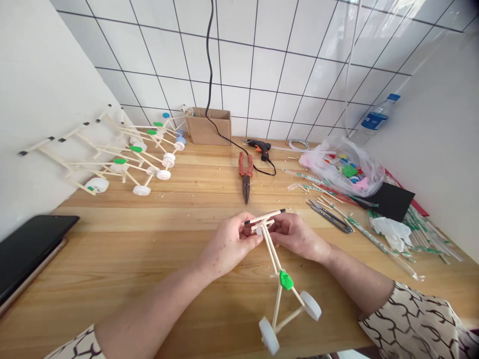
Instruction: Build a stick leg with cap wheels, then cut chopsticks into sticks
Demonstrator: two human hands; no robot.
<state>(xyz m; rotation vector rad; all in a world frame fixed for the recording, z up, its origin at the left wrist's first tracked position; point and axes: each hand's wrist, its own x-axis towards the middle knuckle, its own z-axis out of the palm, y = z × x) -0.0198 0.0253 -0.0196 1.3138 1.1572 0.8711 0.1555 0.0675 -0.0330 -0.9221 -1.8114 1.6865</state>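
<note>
Passage over the near-left tabletop (127,249) is unobstructed; the far middle is blocked by pliers (245,177) and, apparently, a looping cord (264,173).

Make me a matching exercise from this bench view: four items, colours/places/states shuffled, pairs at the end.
Items
1. Pliers
2. Cardboard box
3. Stick tricycle
4. Plastic bottle

Descriptions
A. Between the left hand and right hand, fingers at its handlebar end
B. Blue cap and label
C. Red handles
D. Against the tiled wall, black cable running across it

Pairs: 1-C, 2-D, 3-A, 4-B
</note>
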